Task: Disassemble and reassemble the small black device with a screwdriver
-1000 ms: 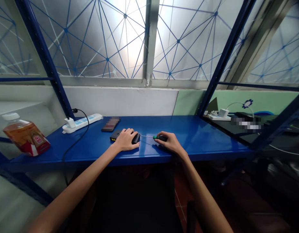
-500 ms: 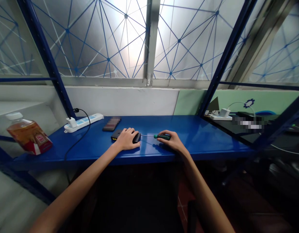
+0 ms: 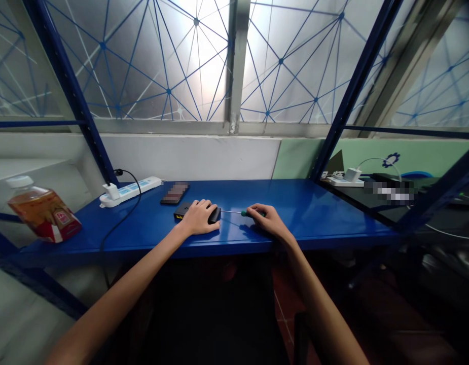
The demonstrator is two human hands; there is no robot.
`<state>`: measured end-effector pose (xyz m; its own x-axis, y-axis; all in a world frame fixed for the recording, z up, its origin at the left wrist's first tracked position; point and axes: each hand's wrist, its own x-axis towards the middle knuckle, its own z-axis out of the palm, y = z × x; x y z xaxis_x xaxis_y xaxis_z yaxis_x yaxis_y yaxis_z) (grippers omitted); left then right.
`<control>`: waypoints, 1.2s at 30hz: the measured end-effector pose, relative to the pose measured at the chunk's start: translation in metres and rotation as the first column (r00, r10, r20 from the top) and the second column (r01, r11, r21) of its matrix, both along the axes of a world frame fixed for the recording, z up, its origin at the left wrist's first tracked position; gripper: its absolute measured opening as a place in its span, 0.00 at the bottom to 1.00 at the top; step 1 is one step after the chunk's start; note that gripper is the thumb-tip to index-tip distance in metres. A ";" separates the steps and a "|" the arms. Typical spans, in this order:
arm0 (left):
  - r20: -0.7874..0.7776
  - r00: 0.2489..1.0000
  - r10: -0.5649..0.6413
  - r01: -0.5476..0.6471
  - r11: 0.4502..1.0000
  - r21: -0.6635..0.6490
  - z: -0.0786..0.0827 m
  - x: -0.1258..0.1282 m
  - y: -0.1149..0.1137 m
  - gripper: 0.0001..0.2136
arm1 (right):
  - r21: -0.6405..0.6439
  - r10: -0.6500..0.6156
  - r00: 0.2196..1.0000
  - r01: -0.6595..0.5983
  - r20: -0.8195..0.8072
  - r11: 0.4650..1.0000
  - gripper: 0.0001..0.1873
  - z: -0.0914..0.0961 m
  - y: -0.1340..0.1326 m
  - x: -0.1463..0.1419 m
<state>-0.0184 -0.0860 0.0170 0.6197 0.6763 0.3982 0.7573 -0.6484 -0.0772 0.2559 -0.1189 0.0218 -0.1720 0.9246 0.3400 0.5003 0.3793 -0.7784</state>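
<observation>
My left hand lies over a small black box on the blue shelf, fingers curled down on it and holding it in place. My right hand is closed round the green handle of a screwdriver. Its thin metal shaft runs left and its tip meets the right end of the black box. Most of the box is hidden under my left hand.
A dark phone lies just behind the box. A white power strip with a plug and black cable sits at the back left. A bottle of orange drink lies at the far left. A white charger stands on the right-hand shelf.
My right hand has shifted slightly on the screwdriver handle, covering more of the green grip. My left hand has stayed on the box.
</observation>
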 end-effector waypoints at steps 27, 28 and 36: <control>-0.003 1.000 0.007 -0.007 1.000 0.013 -0.004 -0.001 0.003 0.24 | 0.150 -0.078 0.997 0.075 0.017 0.986 0.27 -0.010 0.006 0.008; -0.002 1.000 0.006 -0.006 1.000 0.012 -0.004 -0.001 0.003 0.24 | 0.179 -0.075 0.997 0.069 0.028 0.981 0.26 -0.011 0.007 0.009; -0.001 1.000 0.017 -0.017 1.000 0.008 -0.003 0.000 0.002 0.23 | 0.201 -0.055 0.986 0.024 0.155 0.979 0.13 -0.012 0.008 0.007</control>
